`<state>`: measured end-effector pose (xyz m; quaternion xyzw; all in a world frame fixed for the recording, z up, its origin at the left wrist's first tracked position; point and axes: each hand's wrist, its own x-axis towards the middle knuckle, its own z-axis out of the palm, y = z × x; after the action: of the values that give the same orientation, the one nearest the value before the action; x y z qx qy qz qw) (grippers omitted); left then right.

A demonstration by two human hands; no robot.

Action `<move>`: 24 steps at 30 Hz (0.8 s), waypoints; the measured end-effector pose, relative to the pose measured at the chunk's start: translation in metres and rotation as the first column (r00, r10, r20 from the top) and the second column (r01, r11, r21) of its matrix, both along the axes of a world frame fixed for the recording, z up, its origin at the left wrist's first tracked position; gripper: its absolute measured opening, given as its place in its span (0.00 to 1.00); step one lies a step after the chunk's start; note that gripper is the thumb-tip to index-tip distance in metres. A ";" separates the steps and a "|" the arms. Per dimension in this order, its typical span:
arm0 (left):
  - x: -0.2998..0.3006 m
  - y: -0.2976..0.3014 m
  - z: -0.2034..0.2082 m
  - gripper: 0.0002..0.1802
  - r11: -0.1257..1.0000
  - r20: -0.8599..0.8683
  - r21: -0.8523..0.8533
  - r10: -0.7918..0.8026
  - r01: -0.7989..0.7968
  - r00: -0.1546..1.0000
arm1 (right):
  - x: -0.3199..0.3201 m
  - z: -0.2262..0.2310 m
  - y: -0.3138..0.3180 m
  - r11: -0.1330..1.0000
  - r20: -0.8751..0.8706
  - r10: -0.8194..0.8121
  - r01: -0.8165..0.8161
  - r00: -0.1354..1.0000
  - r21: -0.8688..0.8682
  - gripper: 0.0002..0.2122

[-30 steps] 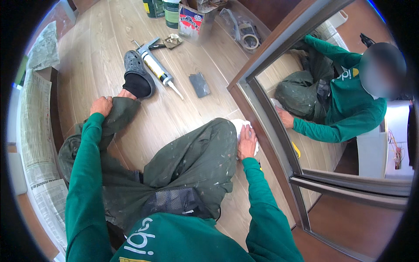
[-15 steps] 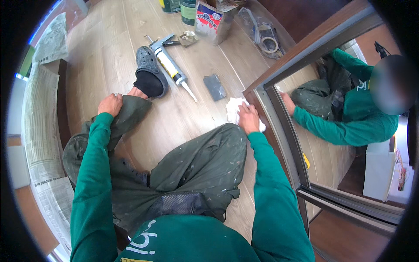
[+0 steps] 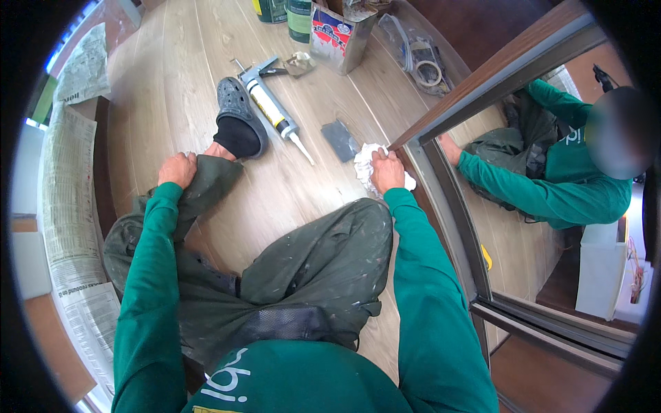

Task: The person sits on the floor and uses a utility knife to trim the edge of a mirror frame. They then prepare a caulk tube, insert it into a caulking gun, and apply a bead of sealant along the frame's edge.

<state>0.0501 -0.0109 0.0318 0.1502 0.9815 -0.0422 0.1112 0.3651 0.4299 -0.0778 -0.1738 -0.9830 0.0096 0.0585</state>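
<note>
My right hand [image 3: 387, 170] presses a crumpled white rag [image 3: 365, 162] against the floor, at the foot of the dark wooden frame [image 3: 430, 179]; its fingers are bunched over the cloth. My left hand [image 3: 177, 170] is curled round the trouser leg [image 3: 210, 180] on my shin, just above the ankle. A flat grey scraper-like plate [image 3: 339, 140] lies close to the rag. Between it and my grey clog [image 3: 241, 113] rests a caulking gun [image 3: 270, 103] with a white-nozzled cartridge.
Newspaper [image 3: 72, 206] covers a ledge along the left. At the back stand a tin [image 3: 337, 41] and a green can [image 3: 299, 20]. A clear tray [image 3: 441, 58] holds a tape roll [image 3: 427, 73]. The framed mirror [image 3: 516, 227] rises close on my right, reflecting me.
My right hand has shifted slightly left with the rag, which now looks more bunched. My left hand stays on the trouser leg.
</note>
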 end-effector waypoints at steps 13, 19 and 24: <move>-0.025 -0.015 -0.034 0.29 0.973 -0.040 -0.014 -0.230 0.229 0.972 | 0.199 0.062 -0.048 0.918 0.178 -0.308 0.341 0.935 -0.202 0.11; -0.030 -0.022 -0.042 0.18 0.963 -0.063 -0.036 -0.271 0.269 0.961 | 0.170 0.117 -0.072 0.928 -0.221 -0.365 0.335 0.905 -0.162 0.16; -0.033 -0.026 -0.052 0.29 0.984 -0.037 0.097 -0.149 0.152 0.988 | 0.097 0.148 -0.113 0.934 -0.415 -0.243 0.096 0.877 -0.345 0.17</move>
<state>0.0176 -0.0371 -0.0204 0.2287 0.9697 -0.0039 0.0857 0.4619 0.3173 0.0698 -0.2604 -0.9087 0.2006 0.2572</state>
